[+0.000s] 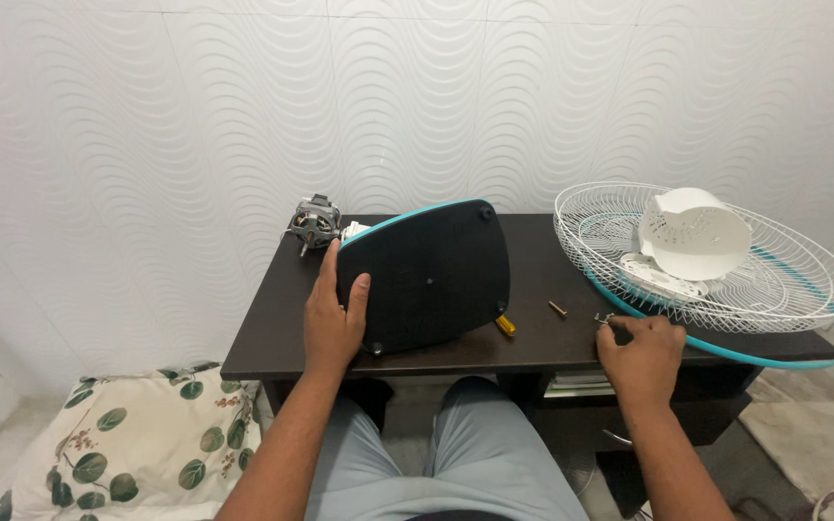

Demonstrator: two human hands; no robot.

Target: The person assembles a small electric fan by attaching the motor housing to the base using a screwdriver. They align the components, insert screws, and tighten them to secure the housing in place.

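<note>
Hands, two, bare, lower centre of frame. Left hand: open, fingers spread, flat against left edge of fan base, steadying it. Right hand: fingers pinched narrow on small screws at front right of surface; whether a screw is actually held cannot be told.

Surface: dark wooden, centre of frame, against white wavy-tiled wall.

Fan grille: white wire dome with teal rim, right of frame, lying open side up, overhanging right end of surface. Carries white plastic motor housing and a flat white plate beneath it.

Fan base: rounded black underside with teal edge, centre of frame. Tilted up on its lower edge, underside facing camera, long axis running lower left to upper right, top leaning toward wall. Rubber feet visible at corners.

Motor: bare, metal, shaft pointing lower left; behind base, upper left of it, near wall.

Yellow-handled tool: mostly hidden behind base, only tip of handle showing just right of lower edge.

Brass screw: loose, between base and grille.

Cushion: leaf-printed, on floor, lower left.

Progress, judged: fan already in separate parts, motor out, housing off, fasteners loose; base apparently unopened, small hardware yet to be gathered.
</note>
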